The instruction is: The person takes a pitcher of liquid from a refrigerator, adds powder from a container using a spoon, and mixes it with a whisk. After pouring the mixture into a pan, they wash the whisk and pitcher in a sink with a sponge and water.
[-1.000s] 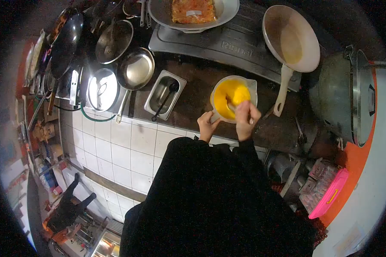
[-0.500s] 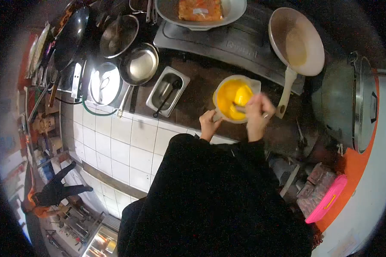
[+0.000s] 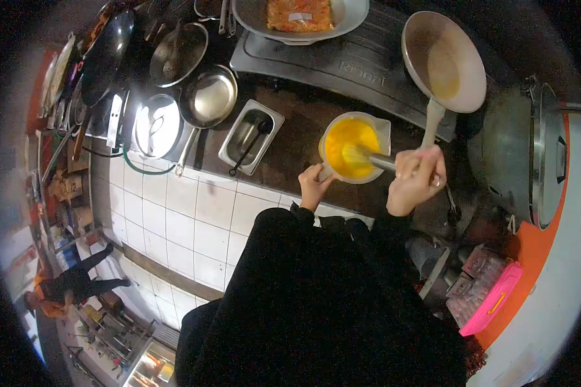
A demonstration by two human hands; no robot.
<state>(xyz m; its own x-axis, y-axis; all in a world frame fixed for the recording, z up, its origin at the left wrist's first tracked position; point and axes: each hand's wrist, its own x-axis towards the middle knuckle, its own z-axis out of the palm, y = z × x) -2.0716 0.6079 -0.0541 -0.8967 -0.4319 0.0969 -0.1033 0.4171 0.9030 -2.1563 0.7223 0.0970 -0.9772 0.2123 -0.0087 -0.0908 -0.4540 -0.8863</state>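
Note:
A white measuring jug (image 3: pixel 381 129) holding yellow beaten egg (image 3: pixel 350 145) stands on the dark counter. My left hand (image 3: pixel 314 186) grips the jug's handle at its near side. My right hand (image 3: pixel 414 179) is shut on a metal utensil (image 3: pixel 376 159) whose far end dips into the egg; the hand sits to the right of the jug, over the handle of a white frying pan (image 3: pixel 443 58).
A steel tray with a black ladle (image 3: pixel 249 137) lies left of the jug. Steel pans and a lid (image 3: pixel 153 126) crowd the far left. A bowl of food (image 3: pixel 299 15) sits on a scale behind. A large lidded pot (image 3: pixel 516 151) stands right; a pink box (image 3: pixel 490 298) is lower right.
My right hand has drawn back from over the jug to its right, tilting the utensil low. The egg yolks have blended into a more even yellow. My left hand stays on the handle.

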